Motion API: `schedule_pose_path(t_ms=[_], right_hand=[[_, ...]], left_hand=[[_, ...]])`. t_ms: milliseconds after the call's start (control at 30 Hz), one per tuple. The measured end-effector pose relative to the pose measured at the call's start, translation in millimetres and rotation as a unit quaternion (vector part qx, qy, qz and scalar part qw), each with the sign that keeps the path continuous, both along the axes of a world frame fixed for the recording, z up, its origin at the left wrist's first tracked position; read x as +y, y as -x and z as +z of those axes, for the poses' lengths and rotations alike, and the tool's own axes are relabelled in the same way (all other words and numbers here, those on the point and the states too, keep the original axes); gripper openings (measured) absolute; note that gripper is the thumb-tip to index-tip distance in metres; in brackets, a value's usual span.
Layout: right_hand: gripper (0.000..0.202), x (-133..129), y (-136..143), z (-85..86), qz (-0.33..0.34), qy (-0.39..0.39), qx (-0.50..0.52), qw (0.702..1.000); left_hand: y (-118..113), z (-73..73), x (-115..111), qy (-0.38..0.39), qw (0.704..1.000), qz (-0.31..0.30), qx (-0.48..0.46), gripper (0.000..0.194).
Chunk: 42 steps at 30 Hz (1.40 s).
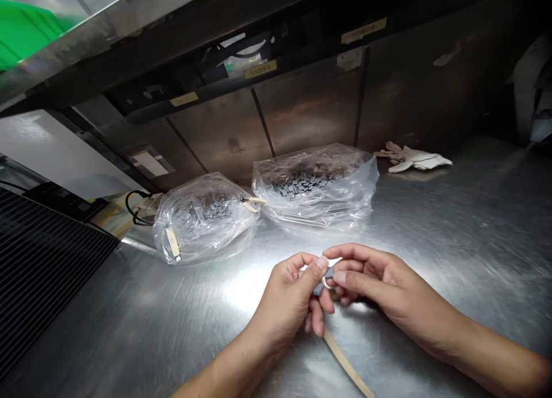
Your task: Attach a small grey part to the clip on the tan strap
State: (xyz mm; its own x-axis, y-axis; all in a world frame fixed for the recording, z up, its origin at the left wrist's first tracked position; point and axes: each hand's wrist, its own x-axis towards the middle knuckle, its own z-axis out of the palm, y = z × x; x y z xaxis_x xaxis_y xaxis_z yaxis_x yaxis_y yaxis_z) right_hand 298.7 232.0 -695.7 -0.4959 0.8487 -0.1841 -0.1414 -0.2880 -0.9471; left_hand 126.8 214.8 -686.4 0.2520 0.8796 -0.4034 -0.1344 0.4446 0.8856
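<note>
My left hand (pixel 297 291) is closed in a pinch on a small grey block (pixel 318 289). Against it, the thumb and fingers of my right hand (pixel 366 274) grip another small grey block (pixel 329 272). A thin whitish loop (pixel 326 283) shows between the two pieces; its exact connection is partly covered by fingertips. From below my left fingers a flat beige strip (pixel 345 360) runs down toward the bottom edge; whether a finger holds it I cannot tell.
Beyond my hands are two clear plastic bags (pixel 366 185) (pixel 202 242) with many small grey pieces inside. Tweezers with beige handles (pixel 252 205) and a beige-handled tool (pixel 173 244) rest at the left bag. White gloves (pixel 416 158) lie at the back right. A black ribbed surface (pixel 38 271) borders the metal table.
</note>
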Motion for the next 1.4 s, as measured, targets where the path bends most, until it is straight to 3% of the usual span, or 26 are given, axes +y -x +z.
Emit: schedule_pose_path(t_ms=[300, 700, 833, 933, 1033, 1133, 1400], right_hand=[[0.036, 0, -1, -1.6, -0.046, -0.008, -0.004, 0.999], [0.033, -2, -3, 0.9, -0.056, -0.024, -0.034, 0.998], [0.026, -8, -2, 0.4, -0.042, -0.127, -0.078, 0.988], [0.012, -14, -1, -2.2, -0.044, -0.284, -0.138, 0.948], [0.019, -18, 1, -5.1, -0.042, -0.394, -0.144, 0.907], [0.017, -19, 3, -6.4, -0.040, -0.417, -0.133, 0.898], [0.009, -22, 7, -3.7, -0.032, -0.391, -0.146, 0.908]], left_hand=[[1, -1.2, -1, -0.004, 1.000, 0.023, 0.011, 0.037], [2, -3.0, 4, 0.041, 0.988, 0.133, -0.071, 0.056], [4, -3.5, 3, 0.033, 0.989, 0.114, -0.085, 0.055], [2, -0.8, -1, 0.023, 0.992, 0.098, -0.082, 0.055], [0, 1.3, -6, 0.023, 0.994, 0.084, -0.072, 0.057], [-3, -0.4, -9, 0.017, 0.996, 0.065, -0.057, 0.058], [-3, -11.3, -9, -0.044, 0.997, 0.051, -0.039, 0.062]])
